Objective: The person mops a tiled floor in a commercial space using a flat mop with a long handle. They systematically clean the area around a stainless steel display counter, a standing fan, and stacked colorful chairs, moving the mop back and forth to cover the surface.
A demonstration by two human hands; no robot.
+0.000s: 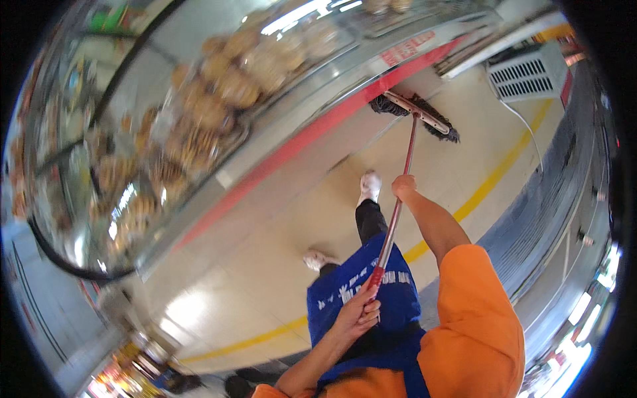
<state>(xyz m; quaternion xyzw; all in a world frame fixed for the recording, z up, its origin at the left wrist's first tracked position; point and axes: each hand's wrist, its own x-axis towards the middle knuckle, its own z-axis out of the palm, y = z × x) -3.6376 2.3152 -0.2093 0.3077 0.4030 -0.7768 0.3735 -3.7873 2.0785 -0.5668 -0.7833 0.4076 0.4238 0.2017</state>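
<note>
A dust mop with a long metal handle (409, 149) slants across the middle of the view. Its wide dark-fringed head (424, 117) lies on the floor beside the red base of a glass display counter. My right hand (403, 186) is wrapped round the upper-middle of the handle as seen here, with the arm stretched forward. Lower down, in front of my blue apron (363, 282), my left hand (359, 310) grips the red end of the same handle.
The glass counter (292, 129) holding bagged baked goods (212, 99) runs along the left. A white slatted unit (529, 76) with a trailing cable (531, 129) stands at far right. A yellow line (494, 186) marks the beige floor (265, 259); dark ribbed matting (531, 232) lies beyond.
</note>
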